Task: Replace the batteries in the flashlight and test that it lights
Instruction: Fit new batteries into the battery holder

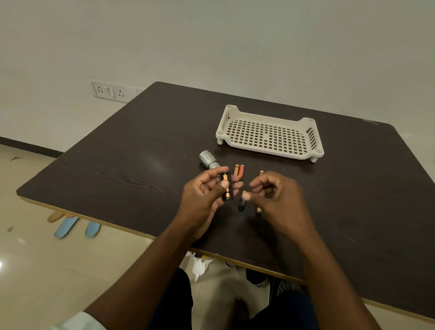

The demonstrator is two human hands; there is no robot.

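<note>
My left hand (204, 194) grips a black battery holder (226, 188) upright, with a copper-and-black battery seated in it. My right hand (277, 195) hovers just right of it, thumb and fingers pinched on a small battery (242, 202) whose dark end points down at the table. The silver flashlight body (208, 160) lies on the dark table (136, 160) just beyond my left hand. Two orange batteries (239, 170) lie side by side behind my fingers. Another battery (261, 172) peeks out above my right hand, and one more (258, 210) lies under it.
A cream perforated plastic tray (269, 135) stands empty at the back of the table. A wall socket panel (110, 91) is on the wall to the left. Blue slippers (77, 227) lie on the tiled floor below the table's left edge.
</note>
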